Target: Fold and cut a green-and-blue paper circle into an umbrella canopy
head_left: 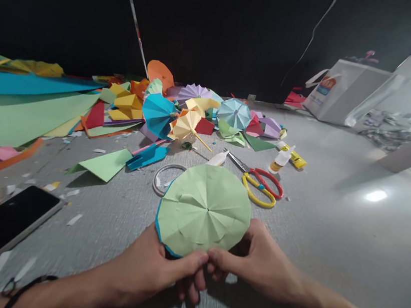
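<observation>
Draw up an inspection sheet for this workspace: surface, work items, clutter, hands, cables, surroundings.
Surface: grey worktop, white paper scraps at left.
Work items: pale green pleated paper disc, blue edge showing at left.
Clutter: multicoloured folded paper pile; scissors with red and yellow handles; small white bottle; black phone.
Hands: left hand and right hand grip the disc's near edge.
Cables: none certain; thin pale line on black wall unclear.
Surroundings: white printed bag at back right.

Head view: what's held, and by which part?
A green paper disc, held by its near edge: left hand and right hand, thumb tips close together there, other fingers partly hidden underneath.
</observation>
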`<action>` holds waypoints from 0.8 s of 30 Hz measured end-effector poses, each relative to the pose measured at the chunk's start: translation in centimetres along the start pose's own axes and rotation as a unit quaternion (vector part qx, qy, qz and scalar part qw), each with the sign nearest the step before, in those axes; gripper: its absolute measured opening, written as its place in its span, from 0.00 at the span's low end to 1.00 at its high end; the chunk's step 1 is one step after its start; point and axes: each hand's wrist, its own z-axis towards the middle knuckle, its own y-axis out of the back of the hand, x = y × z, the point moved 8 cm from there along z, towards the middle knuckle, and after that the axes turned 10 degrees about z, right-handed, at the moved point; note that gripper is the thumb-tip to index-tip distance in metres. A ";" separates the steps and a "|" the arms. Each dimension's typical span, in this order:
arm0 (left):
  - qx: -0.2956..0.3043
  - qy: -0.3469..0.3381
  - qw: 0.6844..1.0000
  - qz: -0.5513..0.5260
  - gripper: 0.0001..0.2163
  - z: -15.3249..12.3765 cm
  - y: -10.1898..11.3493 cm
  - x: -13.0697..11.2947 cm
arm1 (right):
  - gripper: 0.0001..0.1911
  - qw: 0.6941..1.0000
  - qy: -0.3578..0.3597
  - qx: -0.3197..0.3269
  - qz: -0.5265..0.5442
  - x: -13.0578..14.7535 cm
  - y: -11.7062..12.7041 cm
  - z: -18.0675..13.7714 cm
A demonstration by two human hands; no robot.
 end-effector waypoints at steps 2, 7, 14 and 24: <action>0.005 -0.002 1.000 0.004 0.22 0.0 -0.1 -0.2 | 0.11 1.000 -0.001 0.003 0.002 0.0 -0.1 0.0; 0.012 -0.010 1.000 -0.002 0.23 0.0 -0.1 -0.4 | 0.11 1.000 -0.010 -0.012 0.013 -0.2 -0.1 -0.1; -0.003 -0.004 1.000 -0.002 0.23 -0.1 0.4 -0.4 | 0.21 1.000 -0.012 0.018 0.012 0.1 -0.1 -0.3; -0.031 -0.030 0.999 -0.021 0.23 0.1 1.0 -0.2 | 0.26 1.000 -0.004 0.020 0.024 0.5 0.3 -0.1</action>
